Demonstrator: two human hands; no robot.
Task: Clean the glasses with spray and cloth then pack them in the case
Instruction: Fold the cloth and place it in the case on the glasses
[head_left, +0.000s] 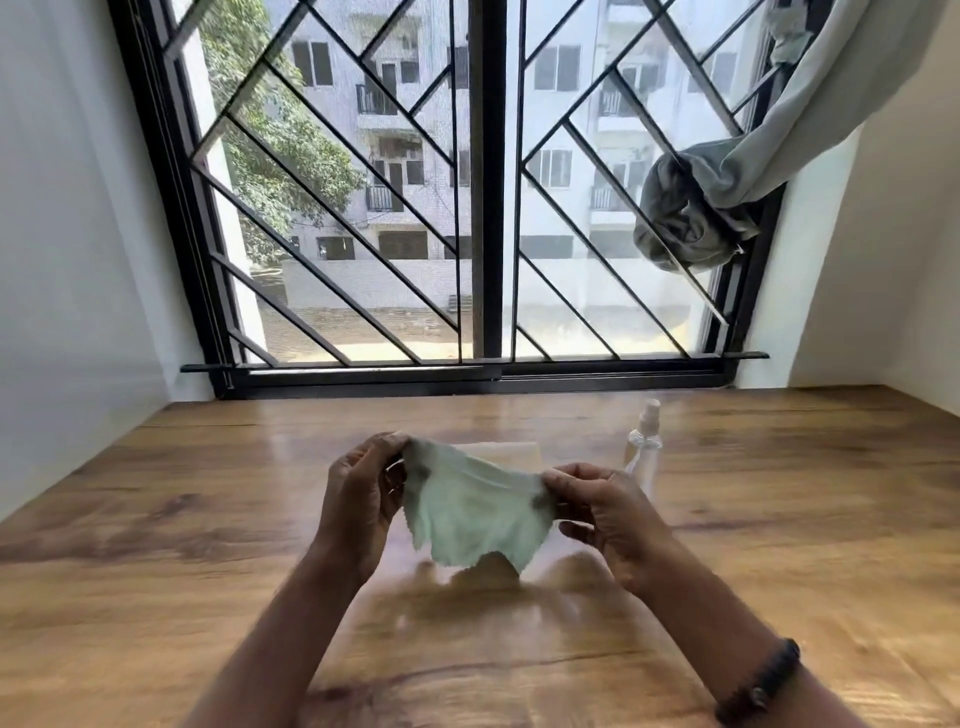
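The cloth (478, 512) is a thin, pale green square with pinked edges, stretched slack in the air above the wooden table (208, 519). The left hand (363, 499) pinches its upper left corner and the right hand (602, 512) pinches its upper right corner, so it sags between them. Behind the cloth a pale flat object (511, 451), mostly hidden, cannot be identified. The glasses cannot be made out. A clear spray bottle (644, 447) stands just beyond the right hand, blurred.
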